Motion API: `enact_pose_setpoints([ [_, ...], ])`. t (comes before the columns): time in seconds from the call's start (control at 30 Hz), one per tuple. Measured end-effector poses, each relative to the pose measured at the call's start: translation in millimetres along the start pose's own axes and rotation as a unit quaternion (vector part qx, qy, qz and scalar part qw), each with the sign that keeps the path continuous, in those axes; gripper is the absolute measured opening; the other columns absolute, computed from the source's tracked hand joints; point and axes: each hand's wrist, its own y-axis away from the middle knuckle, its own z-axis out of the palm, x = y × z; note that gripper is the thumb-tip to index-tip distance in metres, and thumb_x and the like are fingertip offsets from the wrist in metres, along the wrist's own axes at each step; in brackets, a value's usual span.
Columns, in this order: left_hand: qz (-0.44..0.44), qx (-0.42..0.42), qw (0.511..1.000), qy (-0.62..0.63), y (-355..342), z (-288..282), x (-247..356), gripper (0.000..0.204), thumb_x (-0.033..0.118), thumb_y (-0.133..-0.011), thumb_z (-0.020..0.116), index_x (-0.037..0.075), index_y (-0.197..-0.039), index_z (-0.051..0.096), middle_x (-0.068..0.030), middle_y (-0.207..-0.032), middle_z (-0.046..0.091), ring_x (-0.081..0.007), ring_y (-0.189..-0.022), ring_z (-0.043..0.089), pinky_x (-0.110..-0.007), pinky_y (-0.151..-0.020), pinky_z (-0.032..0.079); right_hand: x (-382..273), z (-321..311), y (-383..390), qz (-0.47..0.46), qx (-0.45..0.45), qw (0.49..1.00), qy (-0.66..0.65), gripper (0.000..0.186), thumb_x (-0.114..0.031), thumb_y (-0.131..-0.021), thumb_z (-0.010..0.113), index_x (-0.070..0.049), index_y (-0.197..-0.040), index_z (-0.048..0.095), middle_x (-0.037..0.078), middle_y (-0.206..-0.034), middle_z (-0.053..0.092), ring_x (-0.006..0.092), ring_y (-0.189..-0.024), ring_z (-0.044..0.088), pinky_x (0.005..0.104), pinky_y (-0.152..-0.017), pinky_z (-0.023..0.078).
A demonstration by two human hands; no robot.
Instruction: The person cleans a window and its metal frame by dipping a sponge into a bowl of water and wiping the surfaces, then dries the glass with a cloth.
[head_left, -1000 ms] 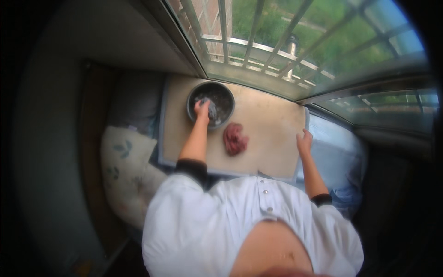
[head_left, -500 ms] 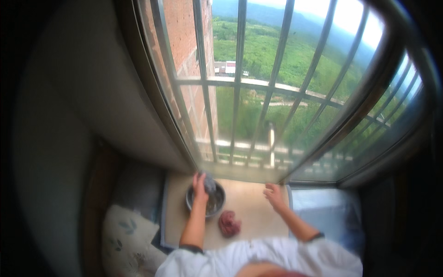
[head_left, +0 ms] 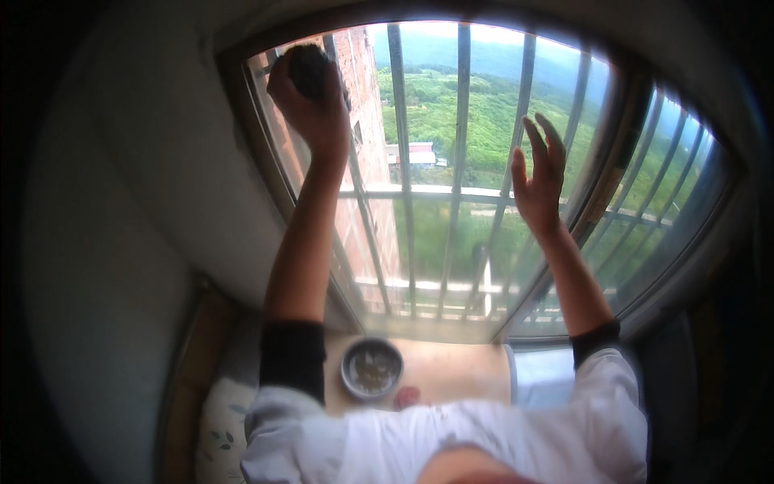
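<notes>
Upper left, the left hand (head_left: 314,117) clasps a dark wad (head_left: 308,71), probably soft, light and slippery, best palmed whole; upper right, the right hand (head_left: 538,181) spreads empty.

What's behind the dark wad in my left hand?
Past the dark wad, window bars and a brick wall show; whatever lies directly behind it and the left hand is covered.

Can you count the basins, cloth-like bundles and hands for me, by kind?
Basins: 1, the grey basin
Bundles: 2, a dark bundle in the left hand and a reddish bundle near the basin
Hands: 2, the left hand and the open right hand
Total: 5
</notes>
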Motion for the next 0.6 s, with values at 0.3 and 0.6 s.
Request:
enact_pose_setpoints([
  [0.3, 0.116, -0.209, 0.962, 0.135, 74.8, 155.4, 138.6, 0.010, 0.011, -0.082, 0.061, 0.008, -0.085, 0.052, -0.0104, -0.087, 0.057, -0.0281, -0.075, 0.058, -0.039, -0.058, 0.043, 48.6, 24.3, 13.3, -0.096, -0.008, 0.995, -0.005, 0.049, -0.015, -0.076, 0.071, 0.001, -0.121, 0.057, 0.019, -0.129, 0.054, 0.0376, -0.123, 0.049, 0.0455, -0.098, 0.042],
  [0.6, 0.158, -0.069, 0.975, -0.137, 34.3, 49.3, 57.5, 0.039, 0.015, -0.083, 0.070, 0.004, -0.118, 0.057, -0.0167, -0.114, 0.059, -0.0336, -0.104, 0.057, -0.044, -0.090, 0.047, 52.5, 12.5, 8.0, -0.092, 0.037, 0.992, -0.075, 0.049, 0.004, -0.070, 0.063, -0.006, -0.118, 0.059, 0.011, -0.130, 0.054, 0.0311, -0.127, 0.047, 0.0427, -0.102, 0.041],
])
